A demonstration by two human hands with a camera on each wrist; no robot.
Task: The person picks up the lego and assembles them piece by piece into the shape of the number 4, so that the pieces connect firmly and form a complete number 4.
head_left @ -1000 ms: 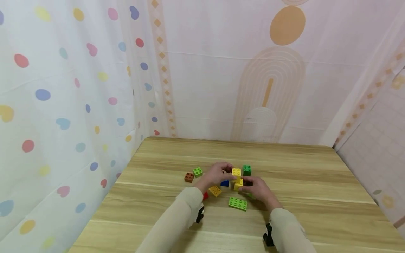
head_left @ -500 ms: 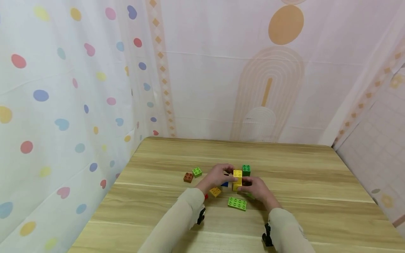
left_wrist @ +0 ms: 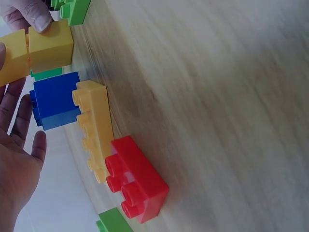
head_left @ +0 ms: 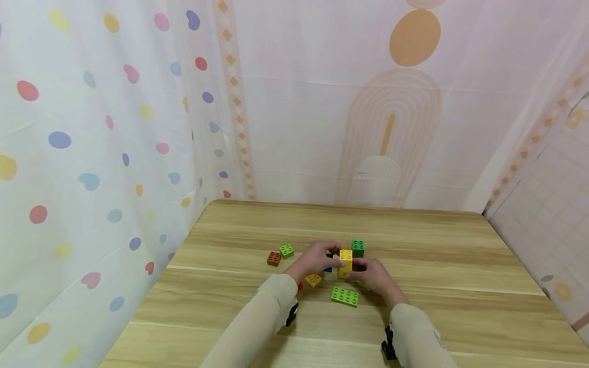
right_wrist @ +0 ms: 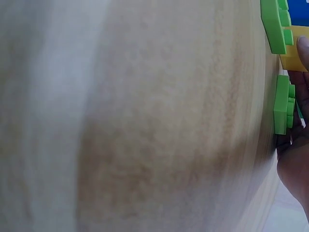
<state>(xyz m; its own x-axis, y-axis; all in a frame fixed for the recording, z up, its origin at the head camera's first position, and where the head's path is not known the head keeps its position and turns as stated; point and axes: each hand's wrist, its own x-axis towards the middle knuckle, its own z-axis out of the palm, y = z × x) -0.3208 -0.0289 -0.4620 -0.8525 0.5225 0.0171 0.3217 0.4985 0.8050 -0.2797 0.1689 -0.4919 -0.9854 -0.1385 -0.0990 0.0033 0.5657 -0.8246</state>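
My left hand (head_left: pixel 317 257) pinches an upper yellow brick (head_left: pixel 346 256) between thumb and fingers. Directly below it, a second yellow brick (left_wrist: pixel 50 47) stands on the table, steadied by the thumb and fingers of my right hand (head_left: pixel 376 276). A thin seam shows between the two yellow bricks in the left wrist view. Beside my left fingers is a blue brick (left_wrist: pixel 58 100), partly hidden from the head view. A dark green brick (head_left: pixel 358 248) stands just behind the stack. Near my right palm lies a small light green brick (right_wrist: pixel 281 105), mostly covered in the head view.
On the wooden table (head_left: pixel 414 240), a long light green brick (head_left: pixel 345 296) lies in front of the stack. An orange-yellow brick (head_left: pixel 313 279) and a red brick (left_wrist: pixel 137 179) sit by my left wrist. Further left are a brown brick (head_left: pixel 273 258) and another light green brick (head_left: pixel 287 250).
My left hand has brought the upper yellow brick slightly right and down, lining it up over the lower one. My right hand stays almost in place on the lower brick.
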